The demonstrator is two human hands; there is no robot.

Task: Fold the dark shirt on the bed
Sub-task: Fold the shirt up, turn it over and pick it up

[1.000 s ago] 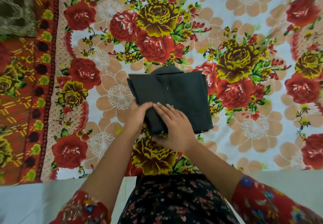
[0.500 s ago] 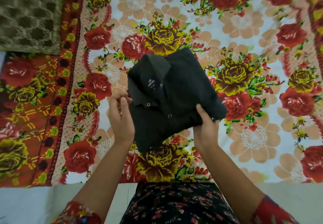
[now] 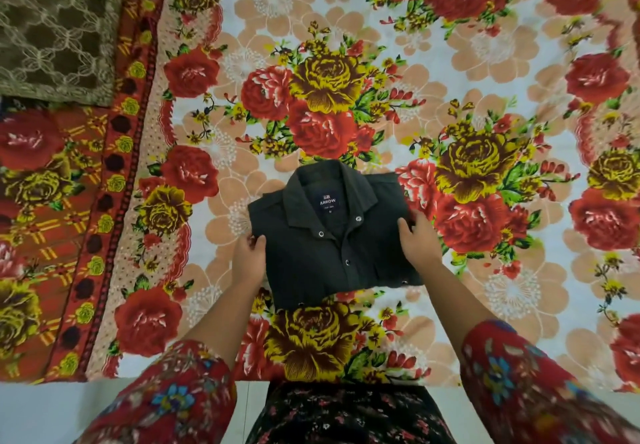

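Observation:
The dark shirt (image 3: 332,239) lies folded into a compact rectangle on the bed, collar and label facing up, snap buttons running down its front. My left hand (image 3: 247,258) holds the shirt's left edge, thumb on top and fingers tucked under the cloth. My right hand (image 3: 420,241) grips the right edge the same way, fingers wrapped around the fold. The shirt rests flat between both hands near the bed's front edge.
The bed carries a floral sheet (image 3: 346,45) with red and yellow roses. A brown lace-patterned cushion (image 3: 55,27) sits at the far left corner. The bed's front edge (image 3: 311,383) runs just before my body, with pale floor below.
The shirt lay back-up under both pressing hands, was lifted and turned over, and now lies collar-up on the sheet with a hand at each side.

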